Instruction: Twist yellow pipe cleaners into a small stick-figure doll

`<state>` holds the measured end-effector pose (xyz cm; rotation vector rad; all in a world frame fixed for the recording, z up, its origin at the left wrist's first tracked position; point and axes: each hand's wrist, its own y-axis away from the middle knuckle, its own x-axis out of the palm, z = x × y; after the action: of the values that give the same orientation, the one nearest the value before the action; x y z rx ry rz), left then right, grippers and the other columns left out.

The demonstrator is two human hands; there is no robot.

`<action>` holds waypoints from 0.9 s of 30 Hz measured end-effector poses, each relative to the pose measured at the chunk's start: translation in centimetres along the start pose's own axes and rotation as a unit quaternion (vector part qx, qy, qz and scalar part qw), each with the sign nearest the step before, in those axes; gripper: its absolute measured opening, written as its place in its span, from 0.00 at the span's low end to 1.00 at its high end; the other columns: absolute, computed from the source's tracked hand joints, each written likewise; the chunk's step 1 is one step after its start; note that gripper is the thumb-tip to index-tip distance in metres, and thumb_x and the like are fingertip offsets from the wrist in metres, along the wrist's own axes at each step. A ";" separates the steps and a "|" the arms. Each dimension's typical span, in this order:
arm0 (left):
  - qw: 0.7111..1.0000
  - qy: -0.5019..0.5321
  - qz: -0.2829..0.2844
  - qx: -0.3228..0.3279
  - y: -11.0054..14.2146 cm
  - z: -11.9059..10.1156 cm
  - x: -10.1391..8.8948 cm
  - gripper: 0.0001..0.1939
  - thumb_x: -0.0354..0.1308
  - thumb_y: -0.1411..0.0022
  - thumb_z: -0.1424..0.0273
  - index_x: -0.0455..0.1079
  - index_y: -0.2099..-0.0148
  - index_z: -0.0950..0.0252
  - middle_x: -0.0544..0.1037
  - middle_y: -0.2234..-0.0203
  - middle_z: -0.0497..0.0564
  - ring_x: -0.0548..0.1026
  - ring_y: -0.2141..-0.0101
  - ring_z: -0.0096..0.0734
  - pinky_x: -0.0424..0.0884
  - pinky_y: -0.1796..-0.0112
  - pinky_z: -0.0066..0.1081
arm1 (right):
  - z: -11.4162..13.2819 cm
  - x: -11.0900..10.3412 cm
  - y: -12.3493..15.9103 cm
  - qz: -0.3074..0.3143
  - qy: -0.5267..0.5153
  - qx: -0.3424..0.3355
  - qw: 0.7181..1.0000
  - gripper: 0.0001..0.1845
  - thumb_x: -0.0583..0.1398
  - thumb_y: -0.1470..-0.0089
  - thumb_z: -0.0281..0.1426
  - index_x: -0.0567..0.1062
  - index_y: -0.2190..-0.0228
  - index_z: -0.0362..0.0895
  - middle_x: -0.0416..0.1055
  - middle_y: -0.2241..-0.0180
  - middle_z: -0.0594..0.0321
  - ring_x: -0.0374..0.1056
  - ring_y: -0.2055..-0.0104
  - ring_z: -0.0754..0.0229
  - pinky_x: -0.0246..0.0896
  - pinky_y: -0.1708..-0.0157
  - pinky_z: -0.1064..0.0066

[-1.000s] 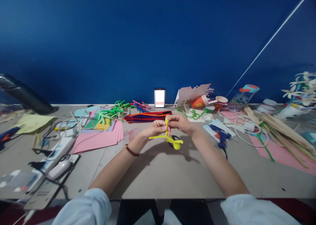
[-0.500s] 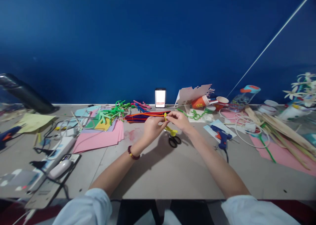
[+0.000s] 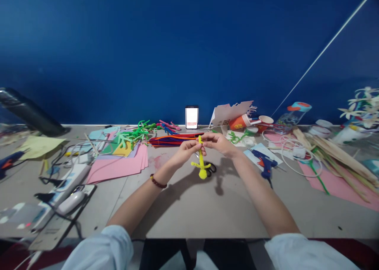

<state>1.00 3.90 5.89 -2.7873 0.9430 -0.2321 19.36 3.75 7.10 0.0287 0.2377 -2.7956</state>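
A fuzzy yellow pipe-cleaner figure (image 3: 202, 167) hangs between my hands, its round end pointing down towards me and two thin arms sticking out sideways. My left hand (image 3: 188, 149) pinches its upper stem from the left. From the right, my right hand (image 3: 218, 143) grips the same stem close to its top. Beneath the figure lie black-handled scissors (image 3: 212, 169), partly hidden by it. Just beyond my hands is a bundle of red, orange and dark blue pipe cleaners (image 3: 168, 140).
A lit phone (image 3: 192, 117) stands against the blue wall. Left are pink paper sheets (image 3: 118, 167), green twisted pipe cleaners (image 3: 134, 135) and a power strip (image 3: 66, 185). A blue glue gun (image 3: 265, 163), orange paper cups (image 3: 239, 122) and a white cable (image 3: 284, 151) occupy the right.
The yellow figure has turned so that its round end and arms now hang down in plain view. My hands have moved slightly apart, and the scissors are more covered.
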 end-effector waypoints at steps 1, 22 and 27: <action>1.000 0.015 0.013 -0.005 0.1 0.0 0.0 0.20 0.63 0.45 0.53 0.75 0.71 0.68 0.78 0.76 0.53 0.75 0.71 0.32 0.70 0.62 0.32 | 0.1 -0.1 0.1 0.011 -0.002 -0.006 1.000 0.17 0.70 0.59 0.39 0.79 0.66 0.44 0.74 0.67 0.62 0.70 0.65 0.61 0.66 0.62 0.67; 0.990 -0.038 -0.138 0.000 -0.4 1.0 0.5 0.18 0.69 0.54 0.57 0.74 0.68 0.66 0.79 0.73 0.50 0.76 0.69 0.31 0.70 0.64 0.30 | -0.3 1.0 -0.3 -0.091 0.050 0.025 0.994 0.13 0.66 0.57 0.39 0.78 0.72 0.42 0.74 0.72 0.64 0.67 0.70 0.63 0.62 0.66 0.69; 0.972 -0.138 -0.188 0.035 -0.4 1.4 0.2 0.15 0.66 0.49 0.58 0.72 0.72 0.65 0.78 0.77 0.51 0.74 0.73 0.32 0.68 0.70 0.29 | -0.4 1.5 -0.4 -0.125 0.079 -0.002 0.989 0.13 0.66 0.57 0.39 0.77 0.71 0.43 0.75 0.70 0.61 0.69 0.68 0.61 0.65 0.64 0.67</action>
<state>1.63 4.26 4.65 -2.8117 0.3336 0.0696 17.80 3.72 6.71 0.2363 0.3042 -3.0457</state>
